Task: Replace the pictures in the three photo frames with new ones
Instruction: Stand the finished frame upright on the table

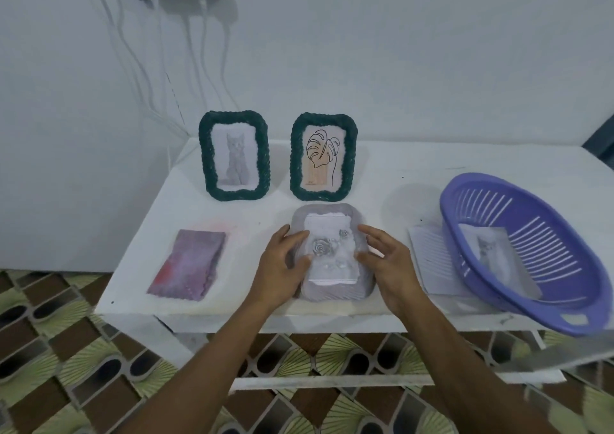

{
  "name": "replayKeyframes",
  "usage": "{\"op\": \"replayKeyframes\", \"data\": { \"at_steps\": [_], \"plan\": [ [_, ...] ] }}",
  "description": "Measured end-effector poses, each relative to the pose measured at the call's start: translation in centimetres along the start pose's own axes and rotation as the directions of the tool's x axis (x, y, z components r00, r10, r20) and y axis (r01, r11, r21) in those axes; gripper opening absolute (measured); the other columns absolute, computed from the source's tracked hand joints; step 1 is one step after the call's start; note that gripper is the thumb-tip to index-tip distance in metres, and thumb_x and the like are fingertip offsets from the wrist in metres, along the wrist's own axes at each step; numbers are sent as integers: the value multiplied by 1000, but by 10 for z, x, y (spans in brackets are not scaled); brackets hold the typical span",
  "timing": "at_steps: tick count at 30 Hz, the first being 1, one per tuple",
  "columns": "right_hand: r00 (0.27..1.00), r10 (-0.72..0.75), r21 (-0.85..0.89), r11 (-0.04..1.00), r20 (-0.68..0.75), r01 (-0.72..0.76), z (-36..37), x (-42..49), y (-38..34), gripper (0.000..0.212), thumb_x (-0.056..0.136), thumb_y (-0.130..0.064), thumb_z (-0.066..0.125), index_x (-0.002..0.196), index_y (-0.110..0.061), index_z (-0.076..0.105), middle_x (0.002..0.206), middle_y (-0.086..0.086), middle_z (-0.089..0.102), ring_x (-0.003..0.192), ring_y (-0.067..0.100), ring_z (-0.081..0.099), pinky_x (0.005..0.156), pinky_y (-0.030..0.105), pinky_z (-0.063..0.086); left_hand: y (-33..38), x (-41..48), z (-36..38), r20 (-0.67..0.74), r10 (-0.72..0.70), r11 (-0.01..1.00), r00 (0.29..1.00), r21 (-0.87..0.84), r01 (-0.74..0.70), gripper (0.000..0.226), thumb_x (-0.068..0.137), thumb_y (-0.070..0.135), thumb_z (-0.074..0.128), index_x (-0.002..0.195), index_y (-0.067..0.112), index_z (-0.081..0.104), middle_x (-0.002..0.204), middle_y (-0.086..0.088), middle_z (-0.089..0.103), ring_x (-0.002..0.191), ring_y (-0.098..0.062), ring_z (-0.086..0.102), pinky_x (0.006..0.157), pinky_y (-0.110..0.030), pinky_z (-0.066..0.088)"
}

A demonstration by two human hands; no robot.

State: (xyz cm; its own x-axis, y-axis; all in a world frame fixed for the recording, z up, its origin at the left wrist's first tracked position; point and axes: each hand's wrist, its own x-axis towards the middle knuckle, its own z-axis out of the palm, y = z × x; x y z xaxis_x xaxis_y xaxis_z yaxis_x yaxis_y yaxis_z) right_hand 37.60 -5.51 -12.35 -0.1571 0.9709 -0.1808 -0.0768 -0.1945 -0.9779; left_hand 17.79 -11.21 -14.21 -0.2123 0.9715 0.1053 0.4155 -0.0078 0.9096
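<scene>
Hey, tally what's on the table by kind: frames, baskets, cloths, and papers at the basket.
Frames: 3 (cat frame, leaf frame, grey frame)
Basket: 1
Cloth: 1
Papers at the basket: 2 (cat print inside, lined sheet beside)
Total: 7

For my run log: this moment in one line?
left hand: rests on flat grey woven photo frame | right hand: open at frame's right edge | rose picture inside

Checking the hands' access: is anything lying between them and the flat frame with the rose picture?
Nothing visible does. The left hand rests on the flat frame at its left side; the right hand is at its right edge.
</scene>
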Motion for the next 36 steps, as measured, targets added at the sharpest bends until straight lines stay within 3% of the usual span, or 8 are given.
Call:
{"op": "replayKeyframes", "data": {
  "at_steps": [6, 9, 13, 18, 21, 24, 29, 36],
  "plan": [
    [997, -80, 62, 995, 22, 79, -12, 6, -25, 48, 81, 14, 64, 115, -19, 69, 120, 1, 67, 107, 24, 66, 85, 39, 58, 37, 23, -1, 89, -72, 937, 993, -336, 98, 38, 93, 0, 55, 119, 26, 64, 128, 4, 60, 106, -9, 62, 87, -29, 56],
    [993, -113, 85, 990, 40, 110, -21, 11, -44, 47, 82, 13, 64, 117, -18, 67, 118, 2, 68, 106, 25, 66, 84, 45, 58, 59, 45, 2, 140, -55, 896, 989, -430, 111, 47, 89, -10, 52, 118, 24, 65, 128, 3, 60, 108, -15, 63, 87, -38, 57],
    [982, -185, 110, 978, 49, 179, -34, 18, -65, 45, 83, 14, 60, 115, -16, 67, 116, 1, 69, 102, 24, 68, 78, 40, 57, 82, 71, 8, 230, -2, 858, 973, -500, 120, 57, 82, -19, 50, 121, 19, 64, 122, 3, 60, 111, -18, 61, 92, -42, 54],
    [931, -360, -206, 917, -59, 341, -51, 40, -97, 39, 82, 11, 59, 104, -19, 69, 96, 0, 73, 81, 12, 68, 70, 27, 55, 103, 103, 19, 248, 110, 851, 963, -523, 37, 61, 81, -22, 50, 117, 24, 67, 124, 4, 61, 113, -18, 62, 91, -42, 54],
    [873, -488, -461, 778, -15, 427, -67, 57, -121, 41, 80, 6, 64, 110, -21, 67, 109, -8, 69, 71, 9, 70, 66, 25, 54, 112, 122, 29, 285, 129, 852, 950, -522, 41, 59, 83, -21, 49, 121, 21, 65, 123, 5, 62, 110, -15, 63, 86, -41, 56],
    [857, -514, -582, 684, 45, 440, -87, 79, -137, 45, 78, 4, 68, 115, -20, 65, 112, -4, 66, 67, 4, 70, 65, 12, 51, 115, 145, 42, 304, 136, 871, 943, -491, 33, 58, 83, -20, 49, 123, 20, 64, 127, 4, 59, 113, -15, 62, 88, -41, 56],
    [854, -504, -672, 589, 129, 449, -113, 118, -142, 43, 77, 5, 69, 108, -25, 66, 99, 1, 68, 69, 8, 71, 66, 22, 53, 108, 173, 68, 304, 155, 895, 940, -446, -3, 62, 81, -23, 46, 120, 21, 66, 131, -2, 58, 116, -12, 60, 90, -36, 55],
    [847, -497, -792, 433, 189, 431, -140, 158, -133, 49, 74, 1, 66, 112, -29, 65, 106, -4, 66, 64, 6, 69, 70, 27, 52, 98, 198, 107, 293, 130, 930, 947, -369, -14, 68, 83, -23, 42, 115, 33, 66, 134, -3, 56, 117, -10, 58, 93, -32, 54]
  ]
}}
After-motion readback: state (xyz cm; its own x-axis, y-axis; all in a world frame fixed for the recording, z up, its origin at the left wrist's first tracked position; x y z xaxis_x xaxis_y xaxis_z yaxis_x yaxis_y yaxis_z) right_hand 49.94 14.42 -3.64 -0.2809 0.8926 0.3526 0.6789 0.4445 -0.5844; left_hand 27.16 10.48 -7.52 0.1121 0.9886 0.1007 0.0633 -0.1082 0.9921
